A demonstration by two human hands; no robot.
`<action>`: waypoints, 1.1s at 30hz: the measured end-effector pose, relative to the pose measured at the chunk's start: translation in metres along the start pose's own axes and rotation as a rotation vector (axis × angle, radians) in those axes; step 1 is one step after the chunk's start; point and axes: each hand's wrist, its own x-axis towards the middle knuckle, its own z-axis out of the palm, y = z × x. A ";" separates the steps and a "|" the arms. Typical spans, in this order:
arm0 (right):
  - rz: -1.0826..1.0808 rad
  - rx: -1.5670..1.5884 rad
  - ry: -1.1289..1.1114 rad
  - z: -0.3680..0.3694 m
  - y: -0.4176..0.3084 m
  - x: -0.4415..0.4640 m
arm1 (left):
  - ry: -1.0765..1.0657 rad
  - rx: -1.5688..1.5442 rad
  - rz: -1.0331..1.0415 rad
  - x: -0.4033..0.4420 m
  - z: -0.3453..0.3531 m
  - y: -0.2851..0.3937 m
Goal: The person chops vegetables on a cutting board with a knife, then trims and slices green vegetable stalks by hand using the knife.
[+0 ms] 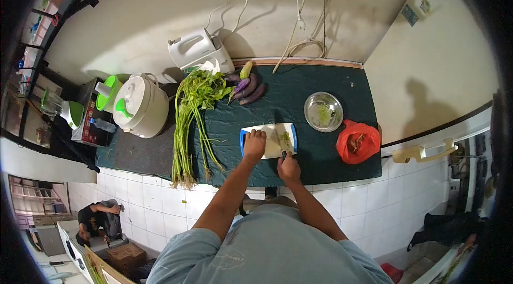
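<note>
A white cutting board with blue ends lies near the front edge of the table. My left hand rests on its left part with fingers curled down; whatever lies under them is hidden. My right hand is closed round the handle of a knife, whose blade points away from me over the board. Chopped green bits lie on the board, right of the blade. Beyond the board's right end stands a metal bowl with more chopped green pieces inside.
An orange-red plastic bag sits at the table's right edge. Long leafy green stalks lie at left, with purple eggplants behind. A white rice cooker and a hand mixer stand farther back. Another person sits low at left.
</note>
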 end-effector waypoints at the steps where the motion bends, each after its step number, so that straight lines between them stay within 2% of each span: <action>1: 0.062 -0.021 0.006 -0.003 -0.002 0.004 | -0.014 -0.008 0.031 -0.001 0.001 0.004; 3: 0.126 -0.043 0.010 -0.008 -0.004 0.006 | -0.029 -0.058 0.030 -0.003 -0.001 0.014; 9: -0.010 0.028 -0.020 -0.009 -0.001 0.004 | 0.012 -0.260 -0.031 -0.015 -0.001 0.031; 11: -0.032 -0.015 -0.028 -0.008 -0.005 -0.001 | 0.096 -0.475 -0.018 -0.021 -0.002 0.026; 12: -0.030 -0.013 -0.029 -0.007 -0.006 -0.002 | 0.094 -0.474 -0.017 -0.024 -0.002 0.027; 14: -0.046 -0.025 0.005 -0.007 -0.010 -0.005 | 0.294 -0.601 -0.155 -0.031 -0.002 0.028; 24: -0.030 -0.092 -0.005 0.008 -0.008 -0.008 | 0.178 -0.423 -0.052 -0.047 0.004 0.009; 26: -0.082 -0.020 -0.018 0.012 -0.003 -0.009 | 0.126 -0.280 -0.003 -0.047 0.004 0.008; 29: -0.052 0.010 -0.042 0.011 -0.002 -0.006 | 0.098 -0.163 0.060 -0.053 -0.001 0.009; 33: -0.133 -0.040 -0.003 0.005 -0.009 0.010 | 0.114 -0.032 0.107 -0.062 -0.006 0.013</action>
